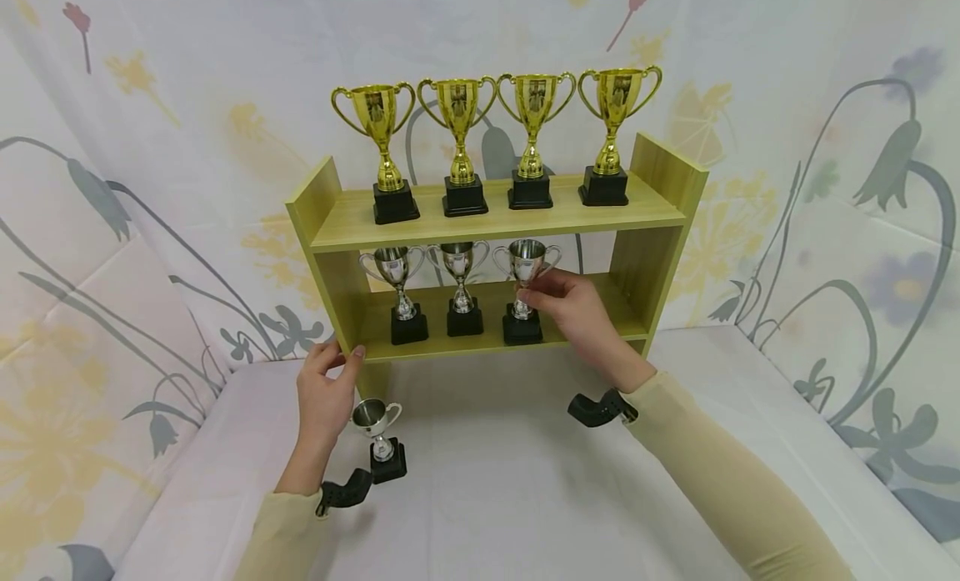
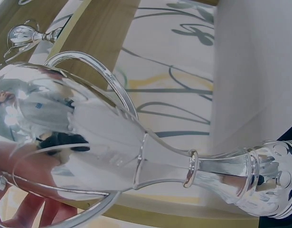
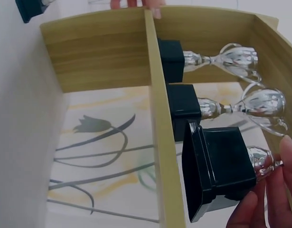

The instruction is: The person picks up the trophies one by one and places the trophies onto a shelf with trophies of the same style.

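My right hand (image 1: 581,310) pinches a silver trophy cup (image 1: 527,260) by its stem, at the lower tier of a wooden shelf (image 1: 495,224). In the right wrist view its black base (image 3: 226,164) overlaps the tier's front edge, tilted so the underside edge shows. Two more silver trophies, a left one (image 1: 393,268) and a middle one (image 1: 458,264), stand to its left on that tier. My left hand (image 1: 326,393) grips the shelf's left side panel, thumb at the front edge. Beside that wrist, another silver trophy (image 1: 382,448) stands on the table, large in the left wrist view.
Several gold trophies (image 1: 460,106) on black bases line the top tier. The shelf stands on a white-covered table (image 1: 510,481) against a flower-printed backdrop (image 1: 225,56). The shelf's right side panel (image 1: 663,247) rises beyond my right hand.
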Demonstrator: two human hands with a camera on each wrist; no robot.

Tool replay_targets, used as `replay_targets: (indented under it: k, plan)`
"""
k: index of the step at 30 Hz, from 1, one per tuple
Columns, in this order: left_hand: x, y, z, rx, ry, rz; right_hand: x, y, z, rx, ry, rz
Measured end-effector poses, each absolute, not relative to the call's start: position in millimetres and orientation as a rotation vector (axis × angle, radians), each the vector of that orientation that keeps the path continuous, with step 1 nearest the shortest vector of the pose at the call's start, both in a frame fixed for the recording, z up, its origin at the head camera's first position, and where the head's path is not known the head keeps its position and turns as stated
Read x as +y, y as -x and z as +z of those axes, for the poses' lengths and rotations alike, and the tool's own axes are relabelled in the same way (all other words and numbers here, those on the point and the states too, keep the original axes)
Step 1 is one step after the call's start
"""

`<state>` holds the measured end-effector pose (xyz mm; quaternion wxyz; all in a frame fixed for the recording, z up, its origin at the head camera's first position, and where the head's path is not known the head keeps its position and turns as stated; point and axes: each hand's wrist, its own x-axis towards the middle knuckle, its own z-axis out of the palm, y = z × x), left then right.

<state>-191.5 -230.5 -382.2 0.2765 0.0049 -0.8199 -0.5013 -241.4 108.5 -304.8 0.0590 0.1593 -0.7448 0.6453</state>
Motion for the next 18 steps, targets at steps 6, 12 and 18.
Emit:
replay_targets:
  k: [6, 12, 18]
  plan:
    - [-230.4, 191.2, -381.6, -2.209, -0.014, -1.335, 107.0, 244.9, -305.4, -2.249, -0.446, 1.958]
    - [-230.4, 191.0, -382.0, -2.217, -0.011, -1.328, 105.5, 248.4, -306.6, -2.245, -0.407, 1.958]
    - [-230.2, 190.9, -381.6, -2.219, -0.019, -1.326, 103.3, 249.9, -307.1, -2.26, -0.403, 1.917]
